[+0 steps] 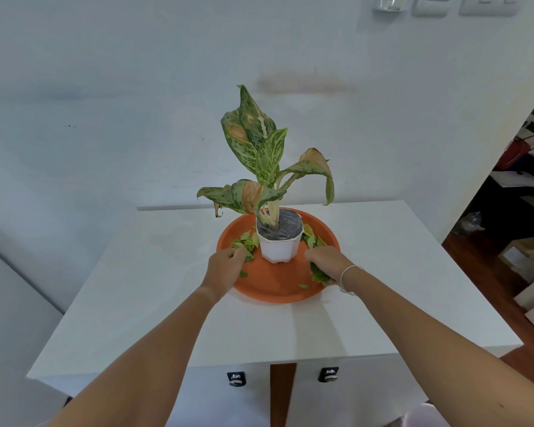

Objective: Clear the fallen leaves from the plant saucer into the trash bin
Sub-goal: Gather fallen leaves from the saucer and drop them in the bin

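A round orange saucer lies on the white table. In its middle stands a white pot with a tall speckled green plant. Small green fallen leaves lie on the saucer left of the pot, and more leaves lie to its right. My left hand is closed over leaves on the saucer's left side. My right hand is closed on a bunch of leaves at the saucer's right rim. One loose leaf lies near the front rim. No trash bin is in view.
The table stands against a white wall. Two dark drawer handles sit below its front edge. A doorway at the right shows a wooden floor, boxes and clutter. A pale pink object shows at the bottom right.
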A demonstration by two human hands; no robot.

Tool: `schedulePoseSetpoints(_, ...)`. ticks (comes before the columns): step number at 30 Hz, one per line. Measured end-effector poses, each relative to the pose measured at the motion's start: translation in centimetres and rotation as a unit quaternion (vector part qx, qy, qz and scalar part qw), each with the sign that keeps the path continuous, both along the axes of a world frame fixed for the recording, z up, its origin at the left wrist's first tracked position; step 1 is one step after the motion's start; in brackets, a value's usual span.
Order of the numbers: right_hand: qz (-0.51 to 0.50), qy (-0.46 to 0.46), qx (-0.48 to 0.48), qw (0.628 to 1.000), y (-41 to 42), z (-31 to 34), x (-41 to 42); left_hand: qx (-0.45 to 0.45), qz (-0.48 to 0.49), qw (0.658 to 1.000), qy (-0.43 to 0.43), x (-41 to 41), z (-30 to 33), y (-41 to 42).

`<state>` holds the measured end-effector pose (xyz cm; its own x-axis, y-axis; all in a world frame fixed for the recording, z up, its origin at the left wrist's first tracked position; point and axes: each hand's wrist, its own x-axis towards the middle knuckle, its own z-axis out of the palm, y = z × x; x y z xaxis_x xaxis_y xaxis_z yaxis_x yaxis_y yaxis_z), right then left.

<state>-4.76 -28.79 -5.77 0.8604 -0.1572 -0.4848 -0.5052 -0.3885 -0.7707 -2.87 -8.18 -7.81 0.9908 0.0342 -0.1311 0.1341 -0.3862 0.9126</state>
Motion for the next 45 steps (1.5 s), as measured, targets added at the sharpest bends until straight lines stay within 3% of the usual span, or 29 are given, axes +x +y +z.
schedulePoseSetpoints(4,0.027,-0.013,-0.008,1.000,-0.2,-0.2,-0.2,-0.002,0.007,1.000,-0.010,0.1,0.2,0.0)
schedulePoseSetpoints(11,0.119,-0.008,-0.129,0.984,0.1,0.1,-0.1,-0.043,0.021,0.999,0.002,0.2,0.2,0.0)
schedulePoseSetpoints(20,0.218,-0.012,-0.331,0.918,0.6,-0.6,0.5,-0.007,0.003,1.000,0.018,0.6,0.0,-0.3)
schedulePoseSetpoints(27,0.265,-0.002,-0.405,0.875,1.1,-1.2,0.4,0.050,0.016,0.998,-0.022,1.1,-0.2,-0.2)
schedulePoseSetpoints(31,0.262,-0.038,-0.440,0.858,1.6,-2.0,0.3,0.026,0.049,0.998,0.001,1.4,-0.5,-0.1)
schedulePoseSetpoints(37,0.283,-0.035,-0.433,0.855,2.0,-1.7,0.3,-0.002,0.056,0.998,0.012,1.2,-0.6,0.1)
schedulePoseSetpoints(45,0.238,-0.020,-0.277,0.931,2.5,-1.3,0.7,0.069,0.017,0.997,-0.021,1.2,-0.5,0.7)
